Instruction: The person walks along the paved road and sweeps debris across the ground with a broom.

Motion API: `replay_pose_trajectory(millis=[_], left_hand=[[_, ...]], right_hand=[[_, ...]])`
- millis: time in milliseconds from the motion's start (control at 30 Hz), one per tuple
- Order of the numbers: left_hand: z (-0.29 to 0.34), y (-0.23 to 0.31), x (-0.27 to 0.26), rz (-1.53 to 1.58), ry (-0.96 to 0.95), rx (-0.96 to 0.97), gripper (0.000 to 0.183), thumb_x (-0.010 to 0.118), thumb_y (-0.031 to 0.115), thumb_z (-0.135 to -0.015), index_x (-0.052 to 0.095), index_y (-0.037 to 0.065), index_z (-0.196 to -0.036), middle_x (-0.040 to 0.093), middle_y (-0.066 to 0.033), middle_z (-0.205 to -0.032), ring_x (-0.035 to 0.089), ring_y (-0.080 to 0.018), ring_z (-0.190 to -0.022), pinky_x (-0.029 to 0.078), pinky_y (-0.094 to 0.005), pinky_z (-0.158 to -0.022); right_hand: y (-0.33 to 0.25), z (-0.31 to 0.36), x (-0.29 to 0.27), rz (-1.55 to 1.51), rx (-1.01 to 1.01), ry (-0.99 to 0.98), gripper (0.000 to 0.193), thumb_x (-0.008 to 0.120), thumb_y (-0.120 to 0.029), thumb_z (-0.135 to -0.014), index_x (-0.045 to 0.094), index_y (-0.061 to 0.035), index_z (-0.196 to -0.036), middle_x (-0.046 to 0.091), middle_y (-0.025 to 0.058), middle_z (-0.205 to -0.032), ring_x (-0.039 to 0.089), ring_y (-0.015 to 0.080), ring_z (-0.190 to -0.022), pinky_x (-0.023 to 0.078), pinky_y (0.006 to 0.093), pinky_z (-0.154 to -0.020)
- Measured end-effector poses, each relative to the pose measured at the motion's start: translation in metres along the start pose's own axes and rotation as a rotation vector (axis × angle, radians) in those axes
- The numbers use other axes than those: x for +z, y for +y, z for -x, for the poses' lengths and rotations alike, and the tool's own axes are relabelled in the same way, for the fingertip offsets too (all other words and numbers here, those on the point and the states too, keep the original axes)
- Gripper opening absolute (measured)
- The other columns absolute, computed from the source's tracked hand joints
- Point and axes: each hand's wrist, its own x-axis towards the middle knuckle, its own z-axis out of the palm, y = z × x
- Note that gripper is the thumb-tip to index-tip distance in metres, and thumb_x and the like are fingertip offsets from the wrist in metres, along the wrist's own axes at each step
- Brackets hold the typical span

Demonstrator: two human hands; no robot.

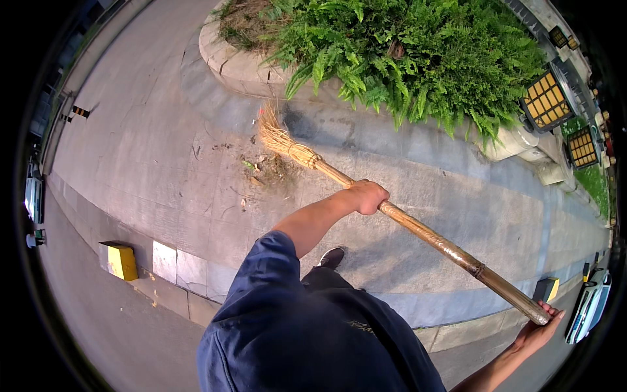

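Observation:
A straw broom [431,236] with a long bamboo handle runs slantwise across the view, its bristles at the upper left. Partway down the handle, my left hand [368,196] is wrapped round it. At the handle's lower right end my right hand [539,330] grips the tip, its fingers partly hidden behind the bamboo. The bristles are close to the kerb of a planter. Beside them on the pavement lies a small heap of dry leaves and debris [269,172], with loose bits scattered round it.
Green ferns [405,59] fill the planter, edged by a stone kerb [238,73]. Lamps with yellow panes [547,101] stand at the right. A yellow and black block [121,261] sits by the lower left kerb. A parked car [589,307] is at the far right. My shoe [332,257] shows on the paving.

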Motion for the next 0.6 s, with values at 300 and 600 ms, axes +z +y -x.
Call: replay_pose_trajectory(millis=[300, 600], left_hand=[[-0.029, -0.089, -0.005, 0.045, 0.103, -0.066, 0.023, 0.055, 0.003, -0.064, 0.059, 0.009, -0.086, 0.06, -0.0119, -0.087, 0.055, -0.0303, -0.087, 0.043, -0.0394, -0.074], [-0.013, -0.066, -0.04, 0.041, 0.103, -0.037, 0.022, 0.055, 0.006, -0.064, 0.06, 0.01, -0.085, 0.06, -0.0119, -0.087, 0.055, -0.0298, -0.086, 0.043, -0.0393, -0.074]], right_hand=[[0.008, -0.009, 0.121, 0.064, -0.036, -0.17, 0.034, 0.046, -0.033, -0.088, 0.051, -0.0005, -0.082, 0.057, 0.0135, -0.077, 0.057, 0.0272, -0.078, 0.045, 0.0387, -0.079], [-0.009, -0.026, 0.084, -0.036, -0.041, -0.286, 0.033, 0.044, -0.035, -0.089, 0.05, -0.0029, -0.084, 0.057, 0.0131, -0.081, 0.056, 0.0263, -0.081, 0.044, 0.0415, -0.083]])
